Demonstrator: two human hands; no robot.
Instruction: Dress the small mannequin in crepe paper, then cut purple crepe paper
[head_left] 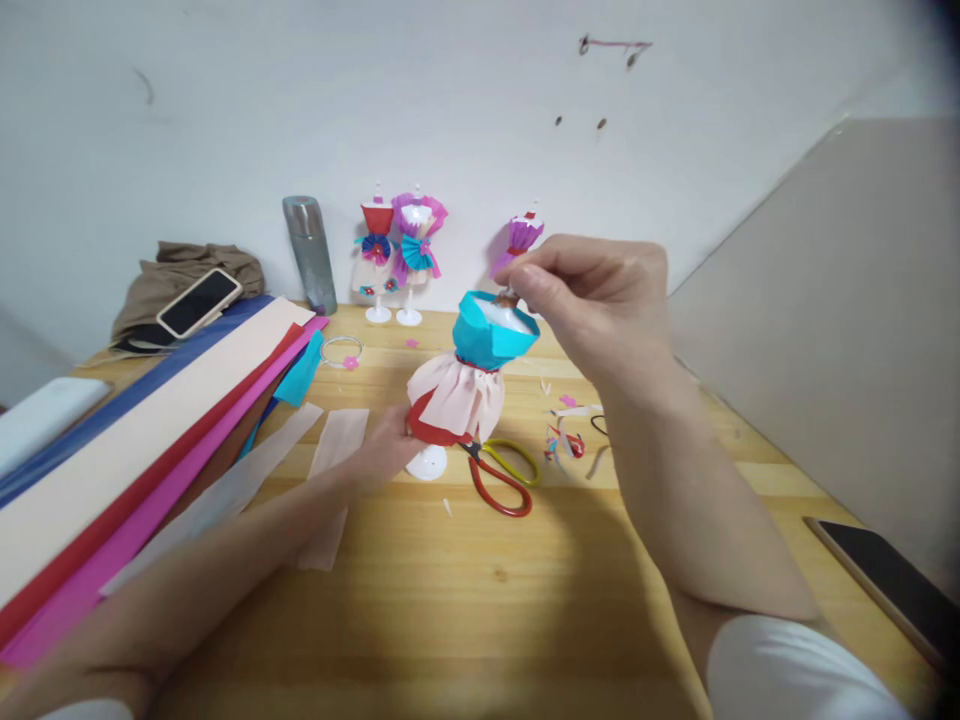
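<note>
A miniature dress form leans slightly, dressed in a turquoise crepe-paper bodice, a dark red waistband and a pale pink ruffled skirt over a red layer. My right hand is closed, with thumb and forefinger pinching the knob at the form's neck. Low on the left, my left hand reaches against the red skirt edge, just above the round white base; its fingertips are hidden behind the skirt. Scissors with red and yellow handles lie beside the base, their blades partly under the skirt.
Three dressed forms stand by the wall near a grey thermos. Crepe-paper sheets and cut strips cover the left side. Scraps lie at right, a phone at the right edge, another phone on brown cloth.
</note>
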